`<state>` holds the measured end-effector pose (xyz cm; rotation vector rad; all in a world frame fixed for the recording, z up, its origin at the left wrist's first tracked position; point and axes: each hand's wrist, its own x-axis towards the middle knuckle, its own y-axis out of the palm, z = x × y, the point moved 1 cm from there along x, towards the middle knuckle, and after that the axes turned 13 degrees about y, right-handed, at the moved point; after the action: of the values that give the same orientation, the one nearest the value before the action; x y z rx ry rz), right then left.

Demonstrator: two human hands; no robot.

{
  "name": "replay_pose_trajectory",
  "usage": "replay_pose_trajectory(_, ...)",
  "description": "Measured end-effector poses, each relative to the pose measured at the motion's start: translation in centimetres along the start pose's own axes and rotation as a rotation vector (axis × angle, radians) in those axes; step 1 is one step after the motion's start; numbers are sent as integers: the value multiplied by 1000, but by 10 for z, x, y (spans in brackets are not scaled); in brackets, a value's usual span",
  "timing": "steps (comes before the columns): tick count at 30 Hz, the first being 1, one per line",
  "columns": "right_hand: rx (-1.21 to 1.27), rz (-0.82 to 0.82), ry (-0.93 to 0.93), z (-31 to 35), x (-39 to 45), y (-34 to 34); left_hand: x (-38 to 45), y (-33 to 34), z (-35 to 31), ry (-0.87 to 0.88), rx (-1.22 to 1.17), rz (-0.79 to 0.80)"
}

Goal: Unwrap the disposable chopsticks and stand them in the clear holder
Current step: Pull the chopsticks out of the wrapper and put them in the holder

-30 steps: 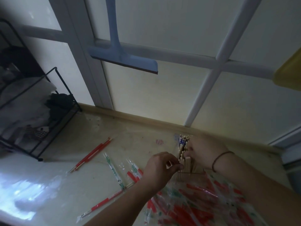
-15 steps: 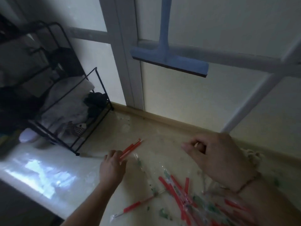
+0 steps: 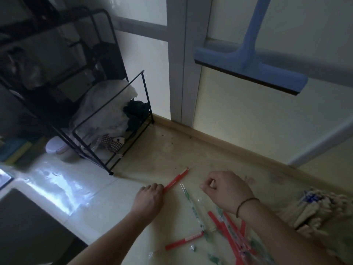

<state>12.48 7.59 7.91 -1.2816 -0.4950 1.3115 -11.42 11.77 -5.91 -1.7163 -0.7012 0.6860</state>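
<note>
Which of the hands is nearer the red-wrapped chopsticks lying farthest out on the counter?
Left. The left hand is at the near end of the red-wrapped chopsticks, its fingers curled over that end. The right hand is to the right of them, apart, fingers curled and apparently holding nothing.

Red wrapped chopsticks (image 3: 176, 179), blue squeegee (image 3: 250, 72)
</note>
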Motion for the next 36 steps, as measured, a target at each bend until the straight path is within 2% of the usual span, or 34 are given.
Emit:
replay_pose_trajectory(6, -190, 126, -2, -11, -7, 17, -13, 3, -38, 82, -123, 82)
replay_pose_trajectory(10, -245, 133, -84, -26, -15, 40, -18, 8, -62, 150, -217, 71)
replay_pose_trajectory(11, -282, 110, -115, -31, -17, 46, -18, 10, -67, 188, -209, 63)
replay_pose_trajectory(16, -483, -207, -285, -53, -21, 66, -20, 7, -89, 385, -181, -103)
replay_pose_trajectory(19, -530, -183, -335, -63, -27, 65, -23, 3, -89, 464, -170, -160)
replay_pose_trajectory(23, -553, -177, -394, -70, -46, 59, -32, 4, -86, 441, -199, -215)
replay_pose_trajectory(26, -568, -213, -333, -78, -55, 58, -38, 10, -82, 350, -307, -242)
replay_pose_trajectory(28, -540, -163, -273, -86, -62, 57, -40, 14, -85, 318, -327, -253)
replay_pose_trajectory(31, -545, -202, -186, -90, -75, 51, -40, 15, -96, 324, -340, -302)
replay_pose_trajectory(34, -541, -153, -71, -92, -84, 43, -36, 18, -103, 330, -304, -305)
replay_pose_trajectory(36, -494, -152, -79, -96, -89, 41, -32, 19, -107, 329, -291, -310)
